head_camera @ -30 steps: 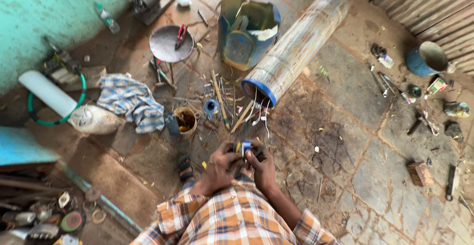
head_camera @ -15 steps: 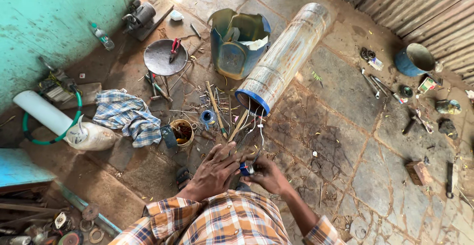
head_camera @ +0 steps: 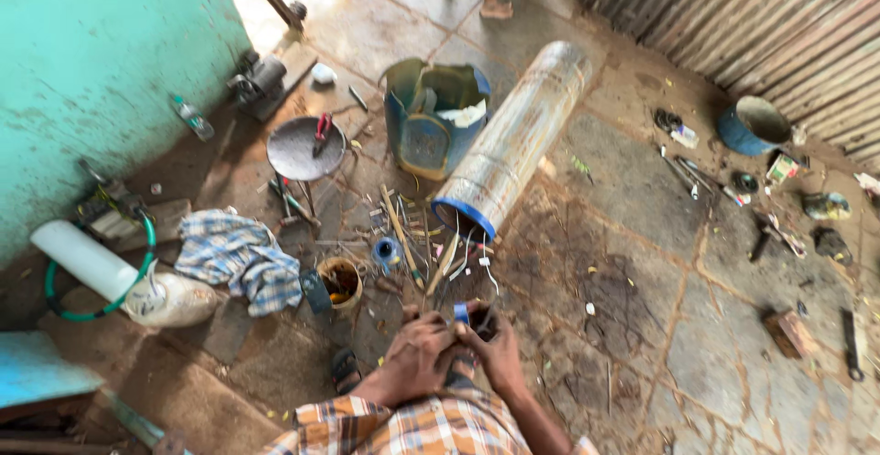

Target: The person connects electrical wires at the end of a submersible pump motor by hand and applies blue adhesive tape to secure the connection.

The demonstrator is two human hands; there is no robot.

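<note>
Fingers of both hands curl together over a small blue-and-dark part (head_camera: 463,316), held low above the stone floor (head_camera: 632,263) just in front of the knees. Left hand (head_camera: 417,356) lies knuckles-up, closed around the part's near side; right hand (head_camera: 498,345) pinches its far side, though blur hides the exact grip. Beyond them a long metal cylinder (head_camera: 518,134) lies on the floor. Half a second ago the hands sat a little apart; now they touch.
</note>
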